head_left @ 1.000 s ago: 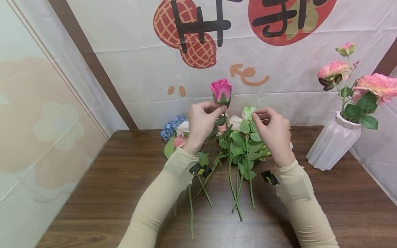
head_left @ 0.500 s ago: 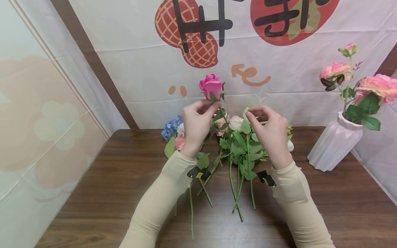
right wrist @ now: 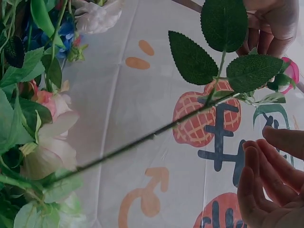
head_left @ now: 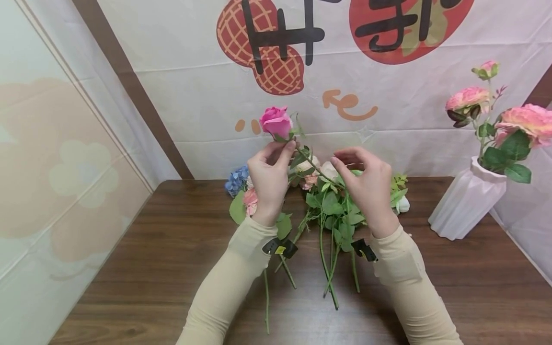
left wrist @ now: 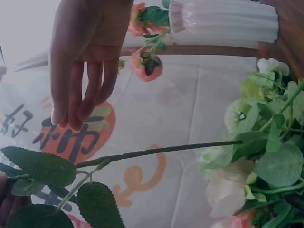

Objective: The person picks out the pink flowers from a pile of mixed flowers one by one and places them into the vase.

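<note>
A magenta rose [head_left: 276, 122] is held up by my left hand [head_left: 270, 182], whose thumb and fingers pinch its stem just below the bloom. Its bare stem [right wrist: 152, 135] slants down to the right, with the lower end among the flowers on the table. Dark serrated leaves [left wrist: 40, 164] hang from the stem in the left wrist view. My right hand [head_left: 366, 187] hovers to the right of the stem, apart from it. Its fingers [left wrist: 76, 99] are loosely bent in the left wrist view and hold nothing.
Several flowers, including a blue hydrangea [head_left: 236, 181] and a cream bloom [head_left: 329, 171], lie at the back of the brown table [head_left: 181, 268], stems towards me. A white ribbed vase [head_left: 467, 206] with pink flowers stands right. A printed cloth hangs behind.
My left hand has moved left with the rose, and its bloom now leans left with the stem slanting. The right hand has also shifted left and slightly down.
</note>
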Tool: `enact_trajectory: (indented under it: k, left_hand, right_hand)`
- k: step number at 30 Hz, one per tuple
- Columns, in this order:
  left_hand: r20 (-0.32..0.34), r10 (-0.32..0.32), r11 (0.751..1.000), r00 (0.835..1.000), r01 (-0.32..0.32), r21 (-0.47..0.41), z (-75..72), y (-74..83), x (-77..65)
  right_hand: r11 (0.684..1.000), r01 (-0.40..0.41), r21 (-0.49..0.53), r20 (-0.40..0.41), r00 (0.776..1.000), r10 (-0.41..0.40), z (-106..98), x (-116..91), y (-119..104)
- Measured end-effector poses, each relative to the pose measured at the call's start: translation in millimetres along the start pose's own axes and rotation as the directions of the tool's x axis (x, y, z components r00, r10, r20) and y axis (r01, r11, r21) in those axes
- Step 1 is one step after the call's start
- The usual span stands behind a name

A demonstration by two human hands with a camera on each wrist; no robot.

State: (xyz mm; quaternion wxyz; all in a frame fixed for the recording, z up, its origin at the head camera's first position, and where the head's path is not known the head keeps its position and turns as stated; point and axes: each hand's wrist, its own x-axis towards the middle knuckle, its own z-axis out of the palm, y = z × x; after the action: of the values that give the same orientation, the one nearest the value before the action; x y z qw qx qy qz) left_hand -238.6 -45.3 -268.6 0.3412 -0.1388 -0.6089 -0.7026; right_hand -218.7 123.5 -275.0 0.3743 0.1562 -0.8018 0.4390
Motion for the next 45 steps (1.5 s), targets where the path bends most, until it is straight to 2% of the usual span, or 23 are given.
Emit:
enact_trajectory:
  k: [6,10,20,25,29,36,40,45]
  left_hand:
    - [-0.063,0.0,0.995,0.998,-0.006,-0.104,-2.9,3.2,-1.1]
    - [-0.062,-0.005,0.99,0.998,-0.004,-0.142,-1.6,3.4,-3.3]
    - [-0.074,-0.113,0.983,0.991,0.101,-0.154,4.4,-6.0,-16.6]
    - [-0.073,-0.158,0.969,0.985,0.141,-0.202,7.1,-11.1,-23.0]
    - [-0.074,-0.203,0.953,0.976,0.18,-0.246,8.2,-13.6,-26.8]
    - [-0.068,-0.249,0.932,0.966,0.22,-0.287,8.0,-18.5,-27.1]
    - [-0.065,-0.257,0.924,0.964,0.225,-0.308,8.2,-20.3,-26.8]
    - [-0.05,-0.295,0.9,0.954,0.26,-0.351,9.5,-21.5,-26.8]
  right_hand:
    - [0.999,0.029,0.02,-0.023,0.999,-0.028,3,0,-3]
    - [0.998,0.052,0.018,-0.034,0.998,-0.052,5,-1,-5]
    - [0.982,0.188,0.014,-0.05,0.981,-0.188,13,-6,-10]
    - [0.976,0.217,-0.016,-0.06,0.974,-0.217,20,-8,-7]
    - [0.975,0.215,-0.051,-0.038,0.975,-0.217,23,-10,-4]
    - [0.974,0.214,-0.08,-0.009,0.976,-0.216,25,-12,-1]
    - [0.964,0.245,-0.1,-0.008,0.969,-0.247,28,-12,3]
    - [0.943,0.291,-0.161,-0.023,0.954,-0.298,30,-12,6]
